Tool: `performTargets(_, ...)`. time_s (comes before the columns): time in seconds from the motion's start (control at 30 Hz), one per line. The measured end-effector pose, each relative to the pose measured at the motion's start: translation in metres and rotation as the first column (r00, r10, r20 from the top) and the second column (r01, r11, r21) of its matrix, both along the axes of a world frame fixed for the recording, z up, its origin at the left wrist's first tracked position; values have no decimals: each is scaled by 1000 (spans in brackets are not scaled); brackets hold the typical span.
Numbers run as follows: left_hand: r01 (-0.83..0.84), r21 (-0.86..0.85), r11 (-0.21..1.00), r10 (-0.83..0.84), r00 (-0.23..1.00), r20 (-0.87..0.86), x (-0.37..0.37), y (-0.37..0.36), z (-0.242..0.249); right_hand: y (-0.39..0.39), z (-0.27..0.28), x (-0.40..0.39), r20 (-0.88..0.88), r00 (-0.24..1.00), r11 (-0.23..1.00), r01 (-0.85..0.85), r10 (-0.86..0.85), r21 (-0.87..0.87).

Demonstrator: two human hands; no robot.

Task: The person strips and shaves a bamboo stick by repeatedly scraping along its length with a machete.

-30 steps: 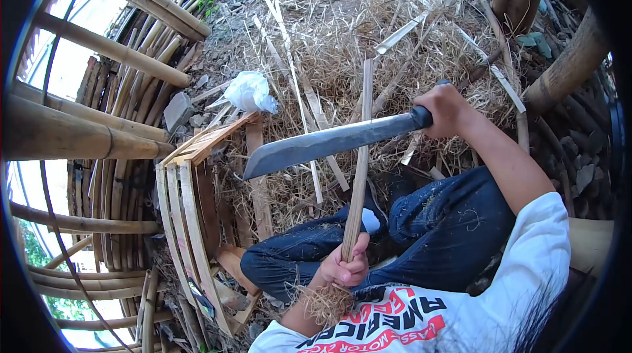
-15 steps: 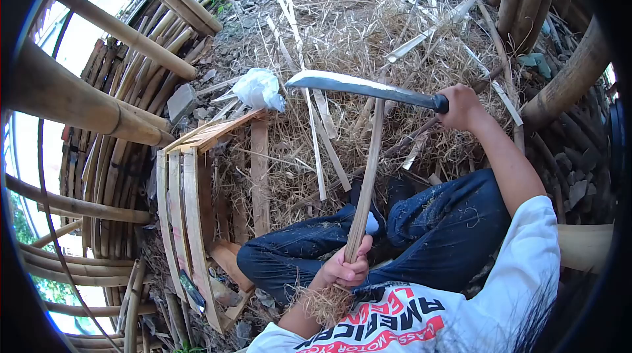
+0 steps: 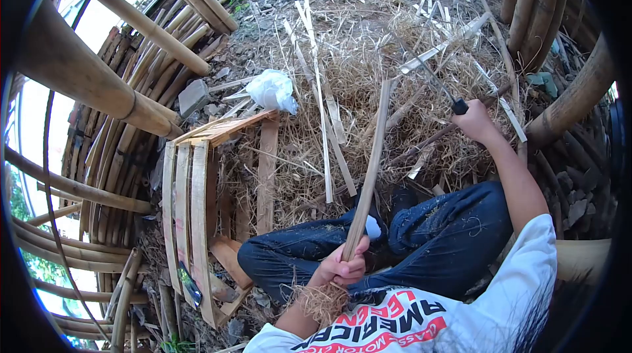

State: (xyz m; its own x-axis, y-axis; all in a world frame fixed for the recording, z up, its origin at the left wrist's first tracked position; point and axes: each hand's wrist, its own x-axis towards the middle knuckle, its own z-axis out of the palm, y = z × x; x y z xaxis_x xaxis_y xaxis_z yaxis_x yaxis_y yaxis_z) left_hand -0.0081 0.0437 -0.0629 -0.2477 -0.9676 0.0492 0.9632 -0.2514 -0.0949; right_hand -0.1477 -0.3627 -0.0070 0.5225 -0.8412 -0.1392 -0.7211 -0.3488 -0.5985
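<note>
Fingers (image 3: 356, 265) of the left hand (image 3: 339, 269) were clenched round the lower end of a long wooden strip (image 3: 366, 205), which slanted up and away over the crossed legs (image 3: 454, 231). Dry fibre tuft (image 3: 322, 304) at that wrist. Right hand (image 3: 476, 122), well apart, gripped the black handle (image 3: 459, 107) of a long knife; I saw its blade (image 3: 432, 78) nearly edge-on, pointing away and to the left, right of the strip's upper end. I could not tell how high it was above the ground litter. Farther out, I noted shavings (image 3: 368, 43) and pale slats (image 3: 317, 83) strewn ahead, a slatted crate (image 3: 199, 198) left of the legs, a white plastic bag (image 3: 271, 91) by its far end, bamboo poles (image 3: 135, 24) beyond.
</note>
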Motion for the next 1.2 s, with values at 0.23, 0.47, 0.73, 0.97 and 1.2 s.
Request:
performTargets(0.23,-42,-126,991,31,996,-87,8,-17,-2,47,17,31,434,899,919,-121,-59,376)
performTargets(0.47,-67,-207,976,47,994,-96,13,-33,10,96,33,47,368,770,849,-512,521,-130)
performTargets(0.73,-59,-148,987,57,998,-23,10,-22,29,93,16,51,46,589,569,-753,807,-330)
performTargets(0.97,1,-158,987,-4,1000,-16,10,-28,35,78,20,48,70,609,582,-710,790,-397)
performTargets(1.2,-8,18,1000,6,995,95,11,-16,44,76,21,50,-9,609,550,-723,793,-418)
